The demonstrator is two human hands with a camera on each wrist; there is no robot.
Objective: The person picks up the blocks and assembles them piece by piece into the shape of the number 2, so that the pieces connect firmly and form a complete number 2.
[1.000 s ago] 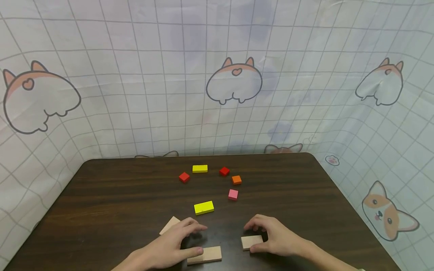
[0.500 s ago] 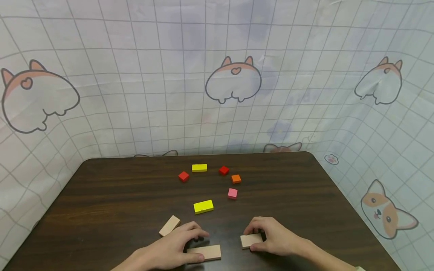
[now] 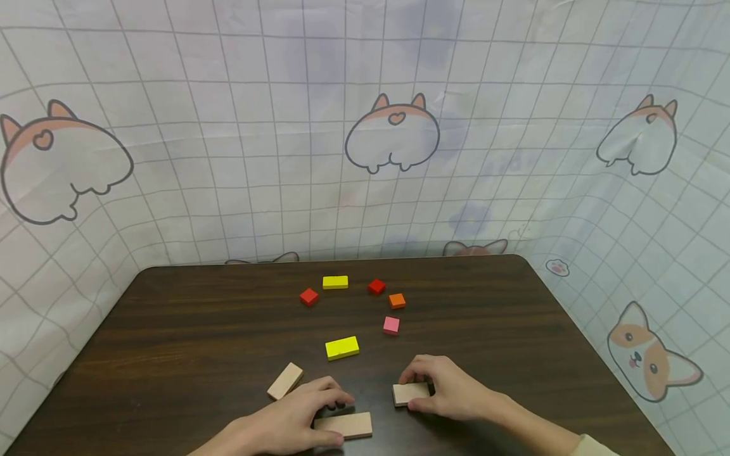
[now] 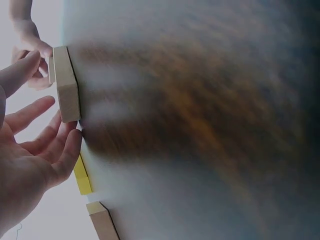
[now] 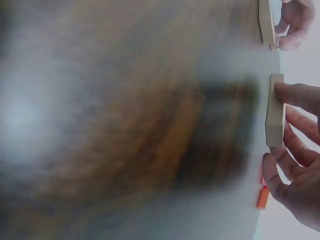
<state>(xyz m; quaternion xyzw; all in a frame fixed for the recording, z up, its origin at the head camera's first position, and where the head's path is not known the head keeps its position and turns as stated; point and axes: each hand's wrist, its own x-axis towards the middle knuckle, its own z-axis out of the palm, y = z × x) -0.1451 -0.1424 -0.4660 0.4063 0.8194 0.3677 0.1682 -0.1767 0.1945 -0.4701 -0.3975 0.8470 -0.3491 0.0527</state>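
Observation:
A long plain wooden block (image 3: pixel 353 425) lies flat near the table's front edge. My left hand (image 3: pixel 296 415) is spread loosely around its left end, thumb along the near side. In the left wrist view the fingers (image 4: pixel 65 155) sit close to this block (image 4: pixel 68 95), and the thumb does not visibly clamp it. To the right, my right hand (image 3: pixel 450 389) holds a shorter wooden block (image 3: pixel 406 394) between thumb and fingers. The right wrist view shows the thumb pressed on that block (image 5: pixel 275 112). Another wooden block (image 3: pixel 285 380) lies slanted beyond the left hand.
A yellow block (image 3: pixel 342 348) lies ahead of the hands, with a second yellow block (image 3: pixel 335 282) farther back. Around them are a pink block (image 3: pixel 391 325), an orange block (image 3: pixel 397 301), a red block (image 3: pixel 309 297) and another red block (image 3: pixel 376 287). A patterned cloth (image 3: pixel 285 158) hangs behind.
My right hand has closed its fingers on the shorter wooden block and shifted it left and slightly away from me, nearer the long block. The left hand has barely moved.

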